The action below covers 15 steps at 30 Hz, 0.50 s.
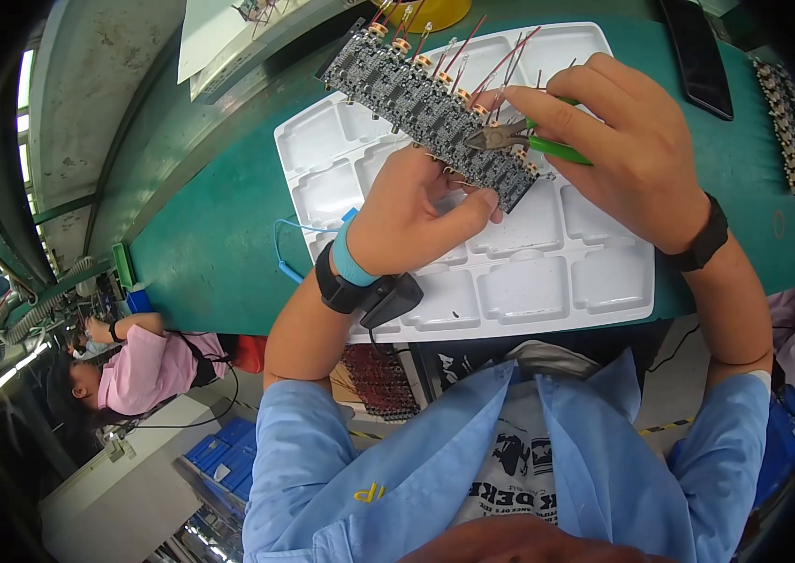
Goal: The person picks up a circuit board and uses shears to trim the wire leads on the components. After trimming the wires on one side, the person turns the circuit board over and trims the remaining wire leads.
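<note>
My left hand [421, 211] grips the near right end of a long circuit board panel [416, 103], its thumb along the lower edge. The panel is tilted above a white compartment tray [524, 291]. Small ring-shaped parts, clear LEDs and red and dark wire leads stand along its far edge. My right hand [627, 141] is closed around green-handled cutting pliers [510, 136]. Their metal jaws lie against the panel near its right end; whether they touch a lead I cannot make out. A teal band with a blue cord and a black band circle my left wrist.
The tray lies on a green bench mat [219, 197]. At the right are a black phone-like slab [697, 56] and a stack of more boards [791, 141]. A yellow round container [430, 11] stands at the back. A co-worker in pink [153, 366] sits at the left.
</note>
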Available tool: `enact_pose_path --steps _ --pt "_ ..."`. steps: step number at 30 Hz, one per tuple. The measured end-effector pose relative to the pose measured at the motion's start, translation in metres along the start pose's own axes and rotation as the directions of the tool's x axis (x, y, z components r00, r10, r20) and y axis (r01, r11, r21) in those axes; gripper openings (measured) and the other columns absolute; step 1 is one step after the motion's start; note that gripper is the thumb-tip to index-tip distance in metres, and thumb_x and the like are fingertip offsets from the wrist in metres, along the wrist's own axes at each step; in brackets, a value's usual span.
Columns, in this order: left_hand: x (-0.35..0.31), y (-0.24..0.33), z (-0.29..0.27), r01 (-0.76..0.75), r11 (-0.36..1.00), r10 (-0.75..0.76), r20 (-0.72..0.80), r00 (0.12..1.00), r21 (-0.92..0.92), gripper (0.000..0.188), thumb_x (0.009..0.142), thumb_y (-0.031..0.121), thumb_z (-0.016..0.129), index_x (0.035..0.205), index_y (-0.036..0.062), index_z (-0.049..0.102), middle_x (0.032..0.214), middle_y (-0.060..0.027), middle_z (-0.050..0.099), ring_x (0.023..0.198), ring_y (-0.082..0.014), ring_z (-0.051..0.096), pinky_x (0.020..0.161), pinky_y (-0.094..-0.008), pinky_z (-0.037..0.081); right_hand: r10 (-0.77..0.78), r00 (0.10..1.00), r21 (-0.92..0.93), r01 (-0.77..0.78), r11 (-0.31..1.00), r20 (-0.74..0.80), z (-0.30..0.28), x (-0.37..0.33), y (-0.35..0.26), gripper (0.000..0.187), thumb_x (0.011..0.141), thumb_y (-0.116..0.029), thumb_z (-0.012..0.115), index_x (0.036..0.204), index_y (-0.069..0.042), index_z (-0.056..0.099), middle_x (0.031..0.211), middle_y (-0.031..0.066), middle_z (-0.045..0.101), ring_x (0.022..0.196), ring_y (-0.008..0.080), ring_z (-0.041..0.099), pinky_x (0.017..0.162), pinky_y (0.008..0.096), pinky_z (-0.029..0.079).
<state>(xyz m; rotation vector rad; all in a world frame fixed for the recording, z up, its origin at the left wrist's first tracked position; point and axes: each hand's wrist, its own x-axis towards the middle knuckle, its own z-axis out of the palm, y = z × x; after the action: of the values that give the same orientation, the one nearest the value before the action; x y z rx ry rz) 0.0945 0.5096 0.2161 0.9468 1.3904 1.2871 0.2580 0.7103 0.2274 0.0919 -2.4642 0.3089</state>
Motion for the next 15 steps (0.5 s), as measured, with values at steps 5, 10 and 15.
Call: enact_pose_path --steps 5,10,15 --pt "-0.0023 0.0074 0.0015 0.070 0.997 -0.070 -0.013 0.997 -0.021 0.041 0.094 -0.001 0.067 0.133 -0.0080 0.059 0.116 -0.0111 0.070 0.097 -0.0158 0.071 0.094 -0.0357 0.060 0.034 0.998 0.029 -0.036 0.999 0.055 0.0012 -0.0037 -0.0009 0.062 0.063 0.000 0.089 0.123 -0.010 0.075 0.097 0.0039 0.064 0.084 0.0240 0.062 0.068 0.0386 0.050" --pt "-0.0005 0.0028 0.0033 -0.003 0.999 0.001 -0.035 0.999 -0.053 0.038 0.094 -0.002 0.067 0.131 -0.0083 0.060 0.114 -0.0112 0.071 0.097 -0.0157 0.071 0.094 -0.0358 0.060 0.051 0.994 0.052 -0.056 0.997 0.093 -0.0004 -0.0050 0.0004 0.061 0.063 0.000 0.089 0.122 -0.010 0.075 0.099 0.0044 0.065 0.085 0.0247 0.063 0.070 0.0385 0.050" --pt "0.0001 -0.0011 -0.0006 0.006 1.000 -0.006 -0.010 1.000 -0.011 0.035 0.094 0.000 0.067 0.128 -0.0071 0.062 0.107 -0.0098 0.074 0.096 -0.0143 0.070 0.091 -0.0342 0.059 0.014 1.000 0.021 -0.015 1.000 0.015 -0.0006 0.0025 -0.0001 0.062 0.062 0.001 0.089 0.121 -0.010 0.075 0.100 0.0051 0.065 0.086 0.0255 0.064 0.072 0.0386 0.051"
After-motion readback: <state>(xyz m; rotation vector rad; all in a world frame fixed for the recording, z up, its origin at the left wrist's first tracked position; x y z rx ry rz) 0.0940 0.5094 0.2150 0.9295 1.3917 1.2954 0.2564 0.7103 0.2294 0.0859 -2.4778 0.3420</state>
